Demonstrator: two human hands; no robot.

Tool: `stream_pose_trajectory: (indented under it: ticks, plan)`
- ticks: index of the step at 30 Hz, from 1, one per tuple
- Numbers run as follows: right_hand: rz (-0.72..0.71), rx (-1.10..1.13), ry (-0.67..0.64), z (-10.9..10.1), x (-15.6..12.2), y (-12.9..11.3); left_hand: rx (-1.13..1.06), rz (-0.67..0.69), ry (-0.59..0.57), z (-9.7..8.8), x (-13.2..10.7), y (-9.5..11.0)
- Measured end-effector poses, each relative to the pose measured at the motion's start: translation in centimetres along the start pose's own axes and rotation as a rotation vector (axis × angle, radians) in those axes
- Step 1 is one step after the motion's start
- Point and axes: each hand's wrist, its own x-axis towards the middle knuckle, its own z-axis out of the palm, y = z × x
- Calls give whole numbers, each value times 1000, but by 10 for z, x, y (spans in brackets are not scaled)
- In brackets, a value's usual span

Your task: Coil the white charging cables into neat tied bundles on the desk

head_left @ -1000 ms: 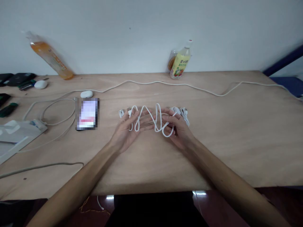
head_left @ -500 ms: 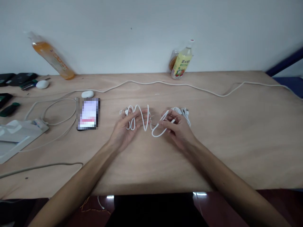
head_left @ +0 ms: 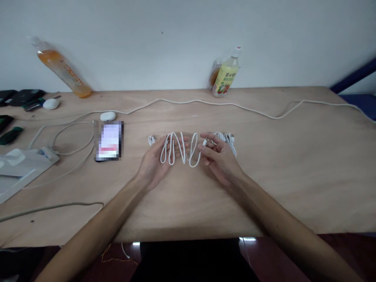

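A white charging cable (head_left: 183, 150) hangs in loose loops between my two hands, above the wooden table (head_left: 188, 203). My left hand (head_left: 157, 160) supports several loops, the thumb near one connector and the other fingers stretched out behind the coils. Between thumb and fingertips, my right hand (head_left: 219, 156) pinches the other connector end (head_left: 205, 143) of this cable. Behind the right hand lies a bundled white cable (head_left: 230, 141), partly covered by the fingers. Another small white coil (head_left: 151, 140) shows just behind the left hand.
Left of my hands lie a phone (head_left: 109, 141) and a white earbud case (head_left: 108, 116). A long white cord (head_left: 176, 102) crosses the table's back. By the wall stand a yellow drink bottle (head_left: 226, 76) and an orange bottle (head_left: 64, 74). White packaging (head_left: 26, 168) sits far left.
My right fingers have slid to the connector tip, and the loop they held now hangs below it. The loops on my left hand have shifted slightly right.
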Motion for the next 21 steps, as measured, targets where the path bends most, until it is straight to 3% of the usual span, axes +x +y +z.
stream_pose_trajectory:
  ticks: [5, 14, 21]
  plan:
    - [-48, -45, 52, -1, 1, 4, 39, 22, 17, 2, -6, -2]
    - [-254, -111, 6, 4, -4, 2, 111, 114, -136, 6, -12, -5]
    - [-219, -80, -70, 7, -8, 10, 121, 118, -215, 3, -11, -14]
